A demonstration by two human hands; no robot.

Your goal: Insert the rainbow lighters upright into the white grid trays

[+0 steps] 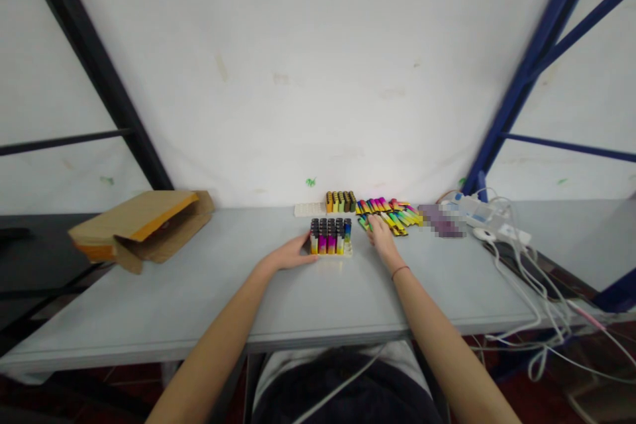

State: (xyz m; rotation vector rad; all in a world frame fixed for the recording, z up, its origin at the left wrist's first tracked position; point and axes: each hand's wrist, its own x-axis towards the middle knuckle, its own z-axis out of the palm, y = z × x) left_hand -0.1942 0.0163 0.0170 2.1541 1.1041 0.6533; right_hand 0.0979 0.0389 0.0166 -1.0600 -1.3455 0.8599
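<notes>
A white tray (348, 250) filled with several upright colourful lighters (330, 236) stands at the middle of the grey table (209, 291). My left hand (291, 256) rests against the tray's left side, fingers curled around its edge. My right hand (381, 234) reaches into a loose pile of bright lighters (395, 213) lying flat to the right of the tray; its fingers are bent over the pile, and whether they grip one is hidden. Behind the tray a second white tray (309, 209) holds a short row of yellow and dark lighters (340, 201).
An open cardboard box (142, 228) lies at the table's left end. At the right are a white power strip (474, 211), a blurred purple object (442, 220) and tangled white cables (521, 265). A white wall and dark blue frame bars (527, 73) stand behind.
</notes>
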